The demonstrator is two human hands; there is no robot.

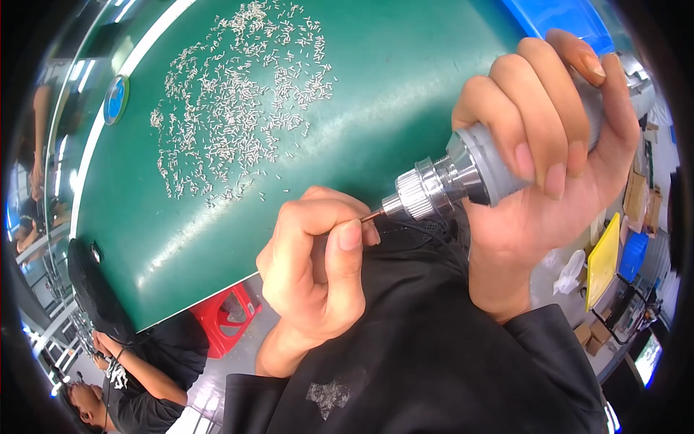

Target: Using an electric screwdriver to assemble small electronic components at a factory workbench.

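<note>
My right hand (538, 137) wraps its fingers round the grey body of an electric screwdriver (426, 188). The tool has a shiny metal chuck that points left and slightly down. From the chuck sticks a thin brownish bit (372, 215). My left hand (311, 267) pinches the end of this bit between thumb and forefinger; anything at the very tip is hidden by the fingers. Beyond my left hand, a spread of many small silvery-white pins (235, 123) lies loose on the green tabletop (390, 87).
A blue bin (567, 25) stands at the far right of the table. Near the left edge sits a small round blue-topped container (115, 100). A red stool (230, 322) is below the table edge. At the lower left another person (137, 369) sits by the table.
</note>
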